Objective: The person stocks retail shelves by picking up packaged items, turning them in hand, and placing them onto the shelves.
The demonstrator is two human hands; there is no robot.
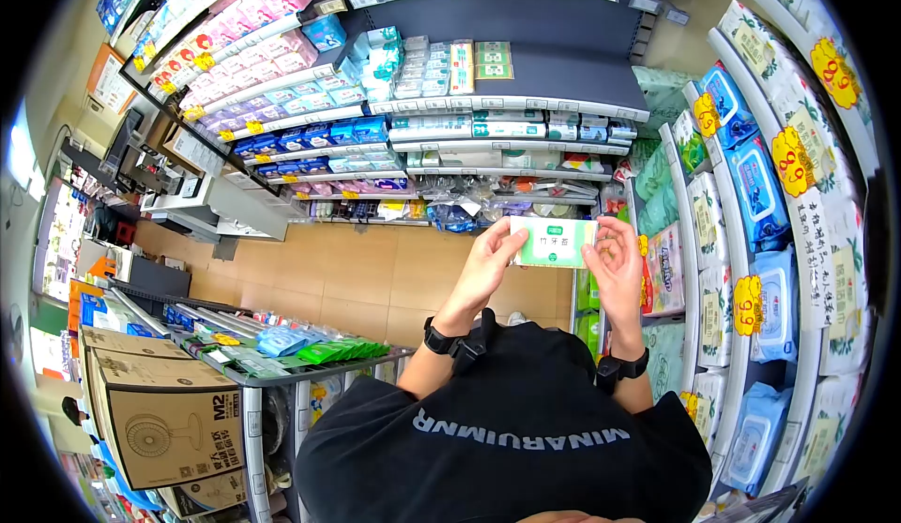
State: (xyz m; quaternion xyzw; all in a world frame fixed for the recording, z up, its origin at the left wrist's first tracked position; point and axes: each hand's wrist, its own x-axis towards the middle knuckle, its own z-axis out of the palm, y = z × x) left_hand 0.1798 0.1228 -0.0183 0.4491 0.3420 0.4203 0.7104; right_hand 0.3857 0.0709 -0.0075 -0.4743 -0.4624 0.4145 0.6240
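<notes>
Between my two hands is a small flat white-and-green packet (554, 242) with printed characters and a green label; I cannot make out its contents. My left hand (490, 265) pinches its left end, the thumb lying over the front. My right hand (615, 262) grips the other end with thumb and bent fingers. The packet is held up in front of the lower shelves, over the tiled floor. A black band circles each wrist.
Ahead, a shelf unit (563, 82) carries stacked packs and price tags. Close on my right, shelves hold blue wipes packs (756, 190) and white packs. A low rack with green packs (343, 350) and a fan carton (164, 420) stand to the left, beside the tiled floor (357, 265).
</notes>
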